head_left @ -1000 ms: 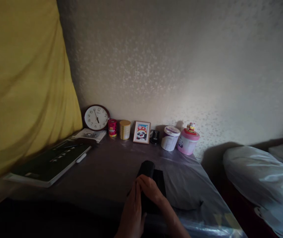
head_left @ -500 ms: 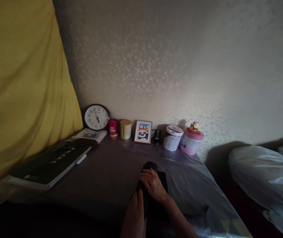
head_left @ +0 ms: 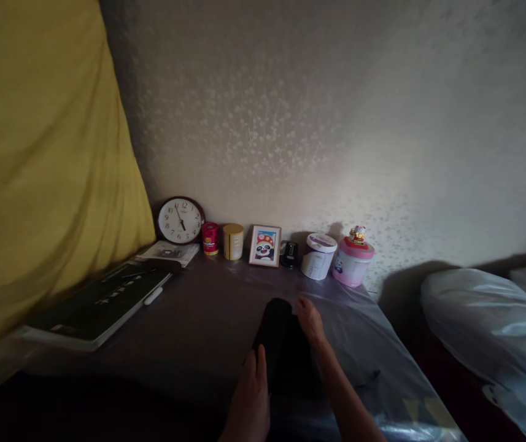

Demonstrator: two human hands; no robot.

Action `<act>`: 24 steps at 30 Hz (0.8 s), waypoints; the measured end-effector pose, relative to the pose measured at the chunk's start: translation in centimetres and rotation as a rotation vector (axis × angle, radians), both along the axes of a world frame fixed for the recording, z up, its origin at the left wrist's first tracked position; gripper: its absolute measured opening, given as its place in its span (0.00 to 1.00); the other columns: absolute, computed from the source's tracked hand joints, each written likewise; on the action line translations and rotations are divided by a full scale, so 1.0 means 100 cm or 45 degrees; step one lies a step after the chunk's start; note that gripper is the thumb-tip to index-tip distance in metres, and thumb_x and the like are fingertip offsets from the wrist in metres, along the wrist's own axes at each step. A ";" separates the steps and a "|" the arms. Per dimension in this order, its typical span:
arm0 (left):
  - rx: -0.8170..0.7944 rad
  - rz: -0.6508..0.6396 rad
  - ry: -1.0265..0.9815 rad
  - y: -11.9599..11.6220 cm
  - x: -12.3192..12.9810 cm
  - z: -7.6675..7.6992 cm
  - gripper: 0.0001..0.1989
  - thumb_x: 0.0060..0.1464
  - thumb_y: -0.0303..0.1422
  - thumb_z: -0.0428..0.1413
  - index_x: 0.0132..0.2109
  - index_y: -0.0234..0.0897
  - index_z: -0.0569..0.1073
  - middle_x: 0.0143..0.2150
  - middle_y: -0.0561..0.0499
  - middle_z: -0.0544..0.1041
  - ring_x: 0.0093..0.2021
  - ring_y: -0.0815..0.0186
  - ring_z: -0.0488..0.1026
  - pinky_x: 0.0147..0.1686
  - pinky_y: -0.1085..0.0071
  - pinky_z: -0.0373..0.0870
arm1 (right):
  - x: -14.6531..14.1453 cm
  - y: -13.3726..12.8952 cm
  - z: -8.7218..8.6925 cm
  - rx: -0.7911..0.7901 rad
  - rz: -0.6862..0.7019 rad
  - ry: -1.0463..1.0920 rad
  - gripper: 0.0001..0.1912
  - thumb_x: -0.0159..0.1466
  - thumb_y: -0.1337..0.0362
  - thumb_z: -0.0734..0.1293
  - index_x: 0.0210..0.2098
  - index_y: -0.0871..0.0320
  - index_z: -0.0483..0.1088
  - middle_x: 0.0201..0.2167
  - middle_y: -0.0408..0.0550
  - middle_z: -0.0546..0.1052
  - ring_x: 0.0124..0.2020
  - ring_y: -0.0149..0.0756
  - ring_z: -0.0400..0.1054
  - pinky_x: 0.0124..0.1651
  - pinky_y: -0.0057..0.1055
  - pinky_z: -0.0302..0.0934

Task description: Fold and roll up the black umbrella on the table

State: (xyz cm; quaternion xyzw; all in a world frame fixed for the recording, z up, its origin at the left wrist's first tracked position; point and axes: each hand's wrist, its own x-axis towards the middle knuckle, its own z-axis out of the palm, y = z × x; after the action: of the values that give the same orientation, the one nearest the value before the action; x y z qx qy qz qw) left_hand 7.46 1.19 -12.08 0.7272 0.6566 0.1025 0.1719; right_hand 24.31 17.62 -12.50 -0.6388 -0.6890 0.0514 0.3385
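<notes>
A long, dark black bundle (head_left: 275,325) with a rounded far end lies on the table in front of me; its exact kind is too dark to make out. My left hand (head_left: 252,393) is wrapped round its near left side. A black flap (head_left: 297,362) spreads to the right of the bundle. At the flap's far right corner, my right hand (head_left: 309,318) is closed, with its fingers curled on the edge. What lies under the fingertips is partly hidden. A thin dark strap end (head_left: 375,374) rests on the table to the right.
Along the wall stand a clock (head_left: 180,220), a red can (head_left: 210,239), a yellow can (head_left: 233,242), a framed panda picture (head_left: 265,246), a small black device (head_left: 290,254), a white tub (head_left: 318,258) and a pink tub (head_left: 353,265). A green board (head_left: 101,301) lies left, beside a yellow curtain (head_left: 51,153).
My right hand has come off the top of the bundle and moved right to the flap's far corner. My left hand keeps its hold in nearly the same place.
</notes>
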 end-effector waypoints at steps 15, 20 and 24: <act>0.219 -0.036 -0.106 0.004 0.000 -0.014 0.35 0.50 0.19 0.44 0.64 0.25 0.40 0.64 0.30 0.51 0.63 0.52 0.52 0.58 0.58 0.56 | 0.011 -0.105 -0.016 -0.197 -0.021 0.312 0.19 0.59 0.52 0.58 0.40 0.58 0.70 0.28 0.50 0.78 0.31 0.43 0.73 0.35 0.34 0.63; 0.097 -0.064 -0.146 0.001 -0.004 0.001 0.39 0.47 0.17 0.47 0.64 0.22 0.39 0.65 0.29 0.46 0.65 0.54 0.47 0.61 0.63 0.51 | -0.001 -0.102 -0.011 -0.234 -0.012 0.374 0.20 0.56 0.55 0.61 0.43 0.61 0.70 0.35 0.55 0.78 0.40 0.46 0.73 0.40 0.35 0.64; 0.096 -0.062 -0.150 0.001 -0.005 0.002 0.41 0.42 0.13 0.46 0.64 0.21 0.38 0.65 0.29 0.46 0.65 0.55 0.47 0.60 0.66 0.52 | -0.016 -0.092 -0.007 -0.179 0.013 0.433 0.22 0.56 0.56 0.63 0.46 0.62 0.69 0.37 0.56 0.78 0.41 0.47 0.72 0.41 0.37 0.65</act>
State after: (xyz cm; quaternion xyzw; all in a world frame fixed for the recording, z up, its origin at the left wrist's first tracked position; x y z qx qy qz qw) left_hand 6.96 1.25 -11.90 0.7415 0.6232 0.1659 0.1851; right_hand 22.66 8.38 -13.19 -0.6395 -0.6197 0.2086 0.4043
